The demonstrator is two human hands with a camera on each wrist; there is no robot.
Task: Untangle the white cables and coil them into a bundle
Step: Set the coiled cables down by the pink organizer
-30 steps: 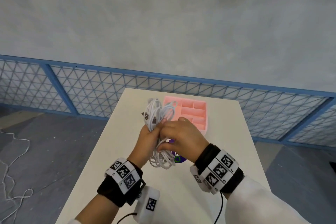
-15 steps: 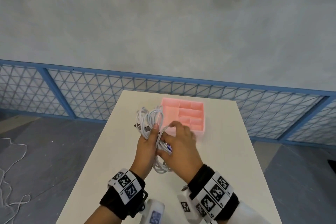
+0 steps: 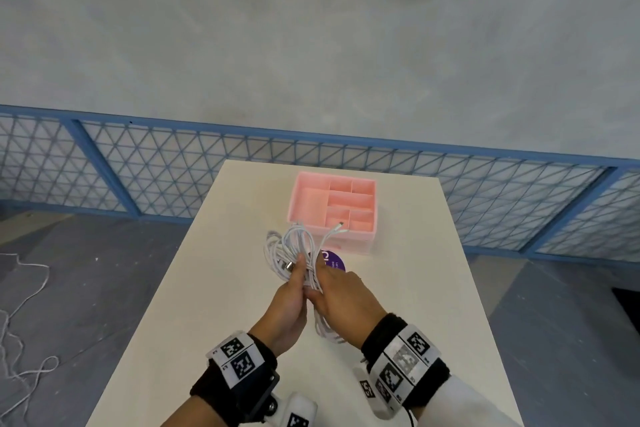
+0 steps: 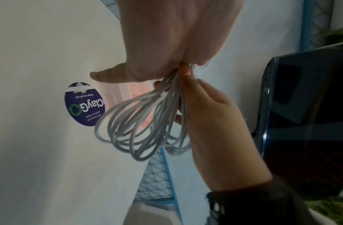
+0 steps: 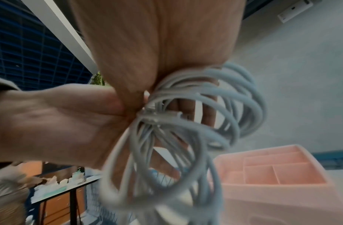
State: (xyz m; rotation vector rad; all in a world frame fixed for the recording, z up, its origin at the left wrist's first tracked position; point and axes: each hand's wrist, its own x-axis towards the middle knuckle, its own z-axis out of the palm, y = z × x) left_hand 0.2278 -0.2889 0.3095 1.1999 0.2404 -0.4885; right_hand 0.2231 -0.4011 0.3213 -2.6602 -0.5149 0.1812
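Both hands met above the white table [image 3: 207, 288], on the near side of the pink organizer tray [image 3: 367, 243], and were clamped on the same bunch of white cables [image 3: 294, 250]. The left hand [image 3: 289, 302] gripped the bunch at its middle, thumb and fingers curled round the gathered strands, with a metal-tipped plug pressed under the thumb. The right hand [image 3: 341, 298] pinched the bunch from the other side, touching the left hand. Loops fanned out past the hands toward the tray, one loose end with a small connector [image 3: 341, 225] reaching over the tray's near wall; more loops hung down between the wrists, clear of the tabletop.

In the left wrist view the cables [image 4: 145, 126] drooped in several loops from the pinch of the left hand [image 4: 167, 38] and the right hand [image 4: 215, 121]. On the table just in front of the tray lay a round purple sticker [image 4: 84, 105], seen upside down there, reading "ClayGo" with a green recycling mark and the small line "Clean as you go"; a further line was too small to read.

In the right wrist view the cables [image 5: 186, 129] were blurred, the tray [image 5: 282, 175] beyond them.
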